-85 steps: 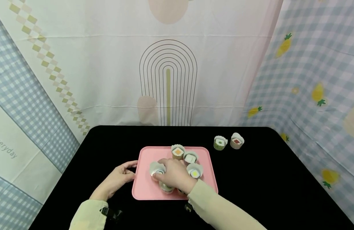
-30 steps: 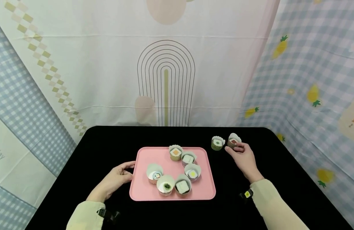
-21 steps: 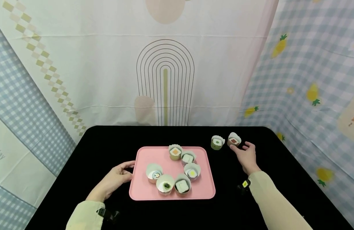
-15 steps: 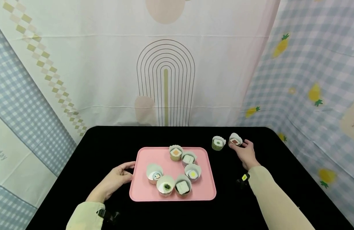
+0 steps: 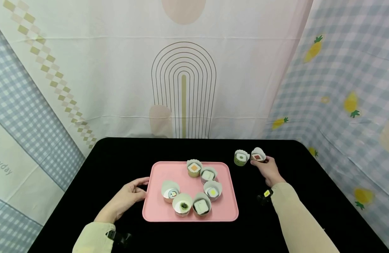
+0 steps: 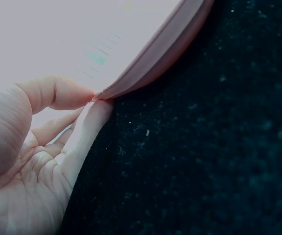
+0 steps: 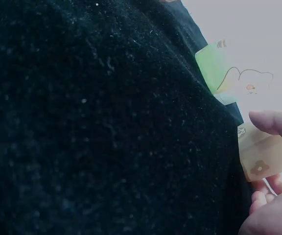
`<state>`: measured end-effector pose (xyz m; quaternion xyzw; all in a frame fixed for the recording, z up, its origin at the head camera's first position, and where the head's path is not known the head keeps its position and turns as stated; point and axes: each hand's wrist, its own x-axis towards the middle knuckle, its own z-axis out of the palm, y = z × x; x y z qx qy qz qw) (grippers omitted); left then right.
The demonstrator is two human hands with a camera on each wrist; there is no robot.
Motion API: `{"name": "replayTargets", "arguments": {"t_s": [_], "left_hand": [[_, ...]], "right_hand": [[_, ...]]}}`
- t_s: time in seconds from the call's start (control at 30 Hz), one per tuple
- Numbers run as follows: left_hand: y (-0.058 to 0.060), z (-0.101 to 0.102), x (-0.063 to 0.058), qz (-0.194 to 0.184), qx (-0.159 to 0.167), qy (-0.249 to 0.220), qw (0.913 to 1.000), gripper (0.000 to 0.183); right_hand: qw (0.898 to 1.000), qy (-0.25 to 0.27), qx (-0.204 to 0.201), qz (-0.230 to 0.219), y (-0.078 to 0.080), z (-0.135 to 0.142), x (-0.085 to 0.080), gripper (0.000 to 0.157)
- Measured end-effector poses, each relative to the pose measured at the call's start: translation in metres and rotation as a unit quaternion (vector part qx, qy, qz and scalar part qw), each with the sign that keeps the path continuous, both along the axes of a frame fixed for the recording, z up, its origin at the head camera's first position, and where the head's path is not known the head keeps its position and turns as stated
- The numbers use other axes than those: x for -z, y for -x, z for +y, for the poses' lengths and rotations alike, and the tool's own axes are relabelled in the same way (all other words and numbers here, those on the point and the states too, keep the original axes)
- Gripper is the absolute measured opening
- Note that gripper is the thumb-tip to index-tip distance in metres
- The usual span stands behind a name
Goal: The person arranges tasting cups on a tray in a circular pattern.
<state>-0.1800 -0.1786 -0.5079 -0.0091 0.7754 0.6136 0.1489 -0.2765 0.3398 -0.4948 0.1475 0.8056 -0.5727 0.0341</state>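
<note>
My left hand (image 5: 126, 196) pinches the left edge of a pink tray (image 5: 155, 211); in the left wrist view the thumb and fingers (image 6: 72, 93) meet at its rim. Toward the back right, my right hand (image 5: 270, 171) holds a cupcake (image 5: 258, 151) in a scalloped paper cup, a red-brown square on top. Its tan side with a flower print (image 7: 261, 156) shows in the right wrist view, the thumb on the near side and fingers beyond. Just left of it stands a green-cupped cupcake (image 5: 241, 158) with a green dot on top.
Several cupcakes in paper cups stand on the tray, among them one with an orange diamond (image 5: 194, 168), one with a yellow centre (image 5: 212, 190) and a plain white one (image 5: 201, 206). The black table (image 5: 118, 158) ends at a curtain (image 5: 242, 88) behind.
My right hand has left the cups on the tray for the back right, where its fingers have closed round the red-brown-topped cupcake. My left hand stays at the tray's edge.
</note>
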Motion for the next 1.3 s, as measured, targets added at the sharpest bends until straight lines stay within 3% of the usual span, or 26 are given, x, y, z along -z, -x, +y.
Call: {"name": "replayTargets", "arguments": {"t_s": [0.1, 0.27, 0.5, 0.63, 0.73, 1.03, 1.2, 1.3], "left_hand": [[0.0, 0.0, 0.0, 0.0, 0.002, 0.001, 1.0, 0.059], [-0.001, 0.0, 0.001, 0.001, 0.0, -0.001, 1.0, 0.059], [-0.001, 0.0, 0.002, -0.001, -0.001, -0.002, 1.0, 0.058], [-0.001, 0.0, 0.002, -0.003, -0.002, -0.001, 1.0, 0.059], [0.0, 0.0, 0.001, -0.003, 0.0, 0.001, 1.0, 0.061], [0.0, 0.002, -0.001, 0.011, 0.019, -0.003, 0.9998, 0.063], [-0.002, 0.001, -0.002, 0.017, 0.025, -0.01, 0.9995, 0.063], [-0.002, -0.001, -0.003, 0.019, 0.024, -0.014, 0.9994, 0.062]], "right_hand": [[1.0, -0.01, 0.001, -0.001, 0.0, -0.001, 0.0, 0.078], [0.997, -0.071, 0.006, -0.011, -0.001, -0.002, -0.002, 0.087], [0.997, -0.08, 0.017, -0.01, -0.004, -0.001, 0.002, 0.08], [0.999, -0.051, 0.013, -0.002, -0.005, 0.001, 0.002, 0.06], [0.999, -0.034, 0.016, 0.0, -0.006, 0.001, 0.002, 0.053], [1.0, -0.006, 0.012, -0.02, -0.013, 0.01, -0.004, 0.091], [1.0, -0.014, 0.008, -0.023, -0.02, 0.013, -0.018, 0.093], [0.999, -0.032, 0.013, 0.012, -0.022, 0.004, -0.036, 0.086]]}}
